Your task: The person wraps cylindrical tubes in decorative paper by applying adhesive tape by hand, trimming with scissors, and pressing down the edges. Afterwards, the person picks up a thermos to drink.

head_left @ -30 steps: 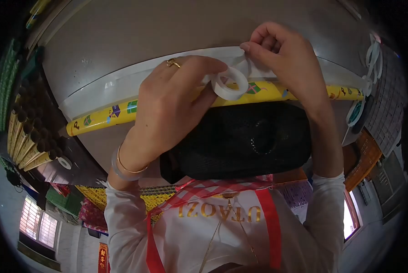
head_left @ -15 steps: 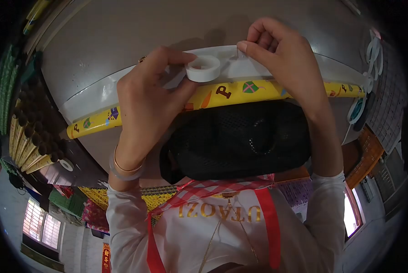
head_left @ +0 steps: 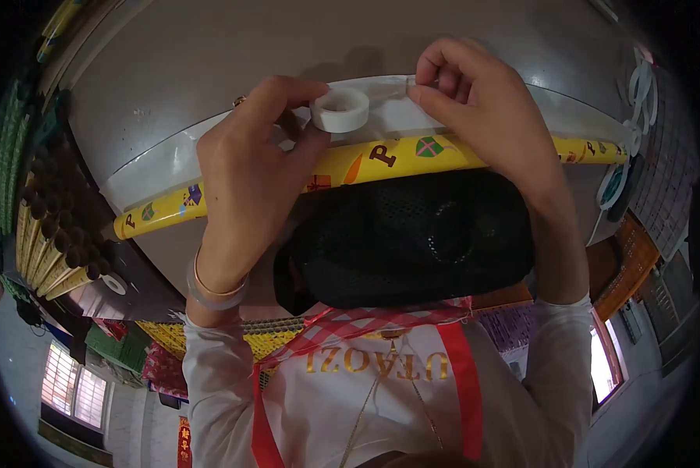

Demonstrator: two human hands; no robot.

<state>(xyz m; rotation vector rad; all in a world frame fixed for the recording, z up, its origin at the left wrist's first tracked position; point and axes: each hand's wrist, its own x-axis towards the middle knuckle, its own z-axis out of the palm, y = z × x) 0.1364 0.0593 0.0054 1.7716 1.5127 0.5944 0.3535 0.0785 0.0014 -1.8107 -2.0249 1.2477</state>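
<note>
My left hand [head_left: 248, 171] grips a white roll of tape [head_left: 342, 121] between thumb and fingers, above the table. Thumb and index finger of my right hand [head_left: 494, 109] pinch a faint clear strip of tape, just right of the roll. Below both hands a yellow roll of printed wrapping paper [head_left: 396, 158] lies across the table, with coloured pictures and letters on it. Its pale loose edge [head_left: 163, 168] spreads flat on the far side. My right wrist passes over the paper roll and hides part of it.
A black mesh-covered object [head_left: 412, 242] sits between my forearms. Several paper rolls [head_left: 49, 249] are stacked at the left, with another white tape roll [head_left: 114, 283] near them. White looped handles [head_left: 640, 93] show at the right edge of the grey table [head_left: 287, 47].
My left hand and the tape roll have shifted slightly left and up. My right hand has moved slightly down, its fingers still pinched. The yellow paper roll stays in place.
</note>
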